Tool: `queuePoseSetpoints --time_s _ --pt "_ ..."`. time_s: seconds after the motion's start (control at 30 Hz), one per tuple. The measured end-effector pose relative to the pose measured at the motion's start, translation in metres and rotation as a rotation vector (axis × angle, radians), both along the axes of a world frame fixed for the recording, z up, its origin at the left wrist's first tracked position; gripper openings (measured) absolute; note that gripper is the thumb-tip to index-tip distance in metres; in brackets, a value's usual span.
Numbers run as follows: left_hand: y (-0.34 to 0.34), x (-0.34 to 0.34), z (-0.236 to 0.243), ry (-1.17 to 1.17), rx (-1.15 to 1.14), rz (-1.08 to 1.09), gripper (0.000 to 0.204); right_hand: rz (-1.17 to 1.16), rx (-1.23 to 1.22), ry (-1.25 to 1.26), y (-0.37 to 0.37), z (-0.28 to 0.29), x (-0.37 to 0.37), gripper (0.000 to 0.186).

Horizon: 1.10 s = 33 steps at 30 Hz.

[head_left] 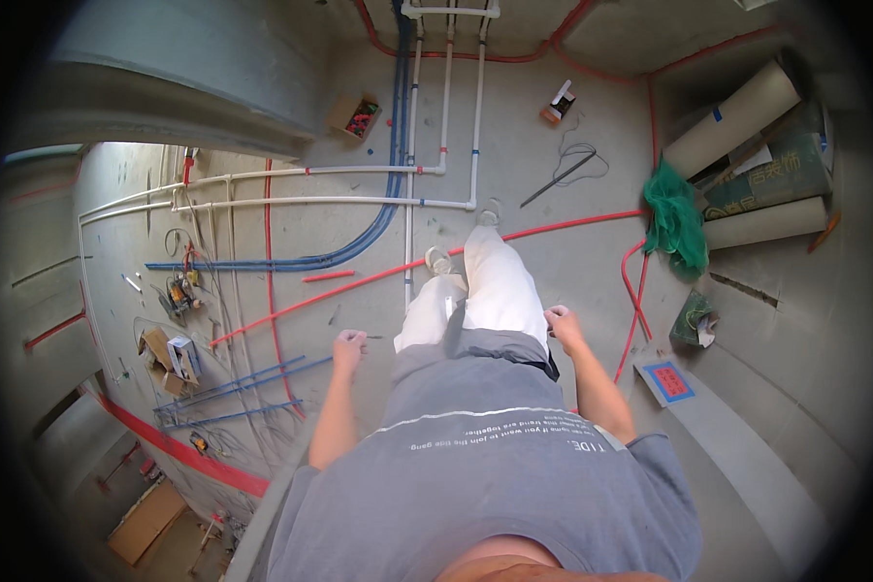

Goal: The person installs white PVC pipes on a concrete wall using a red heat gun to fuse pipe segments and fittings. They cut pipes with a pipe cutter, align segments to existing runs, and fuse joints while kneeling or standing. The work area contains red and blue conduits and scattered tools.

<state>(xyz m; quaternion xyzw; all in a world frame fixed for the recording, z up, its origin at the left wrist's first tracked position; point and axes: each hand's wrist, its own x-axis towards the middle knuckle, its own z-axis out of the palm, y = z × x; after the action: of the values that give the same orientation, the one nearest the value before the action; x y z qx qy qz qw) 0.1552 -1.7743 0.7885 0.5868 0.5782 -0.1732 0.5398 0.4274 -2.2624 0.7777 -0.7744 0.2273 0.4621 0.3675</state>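
Note:
I look straight down my grey shirt and white trousers (485,291) at a bare concrete floor. My left hand (348,346) hangs at my side in a loose fist with nothing in it. At the other hip my right hand (561,320) is curled the same way and holds nothing. Both hands are well above the floor and touch no object. A long red conduit (359,283) runs across the floor just ahead of my feet, and white pipes (409,209) lie beyond it.
Blue conduits (359,242) curve across the floor at the left. A small box of red fittings (357,116) sits at the back. Cardboard rolls (737,116) and green netting (677,221) lie at right. Tools and boxes (170,354) crowd the left wall.

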Motion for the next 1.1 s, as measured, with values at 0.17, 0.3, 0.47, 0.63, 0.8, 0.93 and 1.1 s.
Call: queuePoseSetpoints --time_s 0.17,0.3,0.47,0.63,0.8,0.93,1.1 --pt "0.001 -0.001 0.005 0.039 0.009 0.108 0.022 0.034 0.008 0.027 0.009 -0.016 0.013 0.027" --pt "-0.014 -0.007 0.007 0.065 -0.033 0.076 0.022 -0.011 0.017 -0.046 0.009 -0.027 0.026 0.027" --pt "-0.022 -0.015 0.004 0.066 -0.029 0.038 0.022 0.082 0.035 -0.058 0.005 -0.033 0.034 0.024" --pt "-0.018 -0.029 -0.002 0.054 -0.035 0.149 0.022 0.055 0.023 -0.045 0.005 -0.029 0.038 0.022" --pt "-0.015 -0.037 0.002 0.128 -0.068 0.046 0.021 0.048 0.027 -0.051 0.004 -0.023 0.027 0.025" --pt "-0.002 -0.035 -0.001 0.076 -0.045 0.100 0.021 -0.008 -0.028 0.025 0.004 -0.021 0.010 0.025" --pt "0.013 -0.035 -0.012 0.056 -0.031 0.092 0.019 -0.026 -0.001 0.008 0.004 -0.024 -0.005 0.022"
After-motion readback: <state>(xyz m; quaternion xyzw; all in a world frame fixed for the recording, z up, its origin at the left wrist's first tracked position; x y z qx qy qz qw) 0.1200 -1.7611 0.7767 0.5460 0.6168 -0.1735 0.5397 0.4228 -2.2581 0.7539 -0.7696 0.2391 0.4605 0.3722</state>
